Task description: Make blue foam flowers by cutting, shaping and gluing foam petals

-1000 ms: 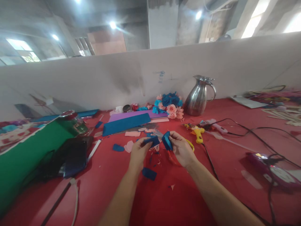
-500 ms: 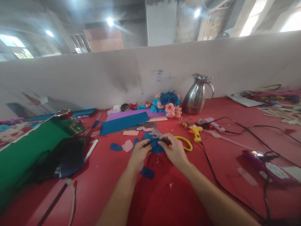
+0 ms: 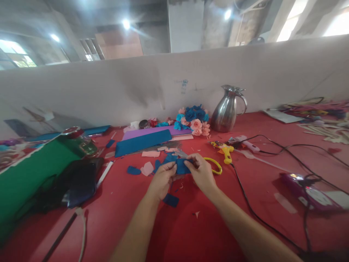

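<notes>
Between my hands, above the red table, is a small blue paper piece (image 3: 183,166). My left hand (image 3: 164,177) pinches its left edge, and the fingers of my right hand (image 3: 201,170) are closed on its right side. Just below lies another dark blue piece (image 3: 171,200) on the table. Blue cut pieces (image 3: 133,170) and a pink cut piece (image 3: 147,169) are scattered to the left of my hands. Beside my right hand a yellow scissor handle (image 3: 217,166) shows; the rest of the scissors is hidden.
A yellow glue gun (image 3: 226,153) with a trailing cord lies to the right, near a purple power strip (image 3: 311,193). At the back stand a steel jug (image 3: 225,112) and paper flowers (image 3: 196,120). Blue sheets (image 3: 144,142) lie ahead; a dark phone (image 3: 82,185) and green box (image 3: 35,189) sit left.
The blue paper piece was bunched and folded between my fingers; now it is held flatter, stretched between both hands. My hands have otherwise stayed in about the same place.
</notes>
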The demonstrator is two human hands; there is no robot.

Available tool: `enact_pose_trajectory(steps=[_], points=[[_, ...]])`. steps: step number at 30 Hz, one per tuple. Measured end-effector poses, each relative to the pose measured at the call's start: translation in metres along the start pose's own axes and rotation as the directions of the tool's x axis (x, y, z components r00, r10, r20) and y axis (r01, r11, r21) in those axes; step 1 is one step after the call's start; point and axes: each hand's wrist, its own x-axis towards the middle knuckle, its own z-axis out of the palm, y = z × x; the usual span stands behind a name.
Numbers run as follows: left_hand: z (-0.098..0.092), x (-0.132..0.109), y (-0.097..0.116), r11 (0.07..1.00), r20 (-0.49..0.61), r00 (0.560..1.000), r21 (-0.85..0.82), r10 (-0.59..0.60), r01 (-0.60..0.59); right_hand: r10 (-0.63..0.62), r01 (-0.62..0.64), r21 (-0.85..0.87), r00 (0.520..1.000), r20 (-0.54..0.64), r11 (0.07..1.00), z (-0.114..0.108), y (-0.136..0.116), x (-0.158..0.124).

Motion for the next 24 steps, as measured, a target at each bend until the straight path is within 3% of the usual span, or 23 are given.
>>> enact_pose_trajectory(steps=[13, 18, 21, 24], points=[[0.002, -0.001, -0.004, 0.996, -0.003, 0.999, 0.077, 0.042, -0.041, -0.069, 0.064, -0.147, 0.997, -0.028, 0.987, 0.001, -0.004, -0.003], [0.001, 0.002, -0.008, 0.997, -0.018, 0.997, 0.031, 0.073, -0.072, -0.086, 0.079, -0.175, 0.996, -0.034, 0.981, 0.001, -0.003, -0.003], [-0.001, 0.003, -0.003, 0.998, -0.045, 0.998, -0.023, 0.049, -0.05, -0.017, 0.011, -0.08, 0.998, -0.063, 0.997, -0.002, -0.006, 0.001], [-0.003, 0.003, 0.003, 0.997, -0.109, 0.993, -0.062, 0.041, -0.048, 0.167, -0.187, 0.132, 0.974, 0.151, 0.973, -0.005, -0.011, 0.005]])
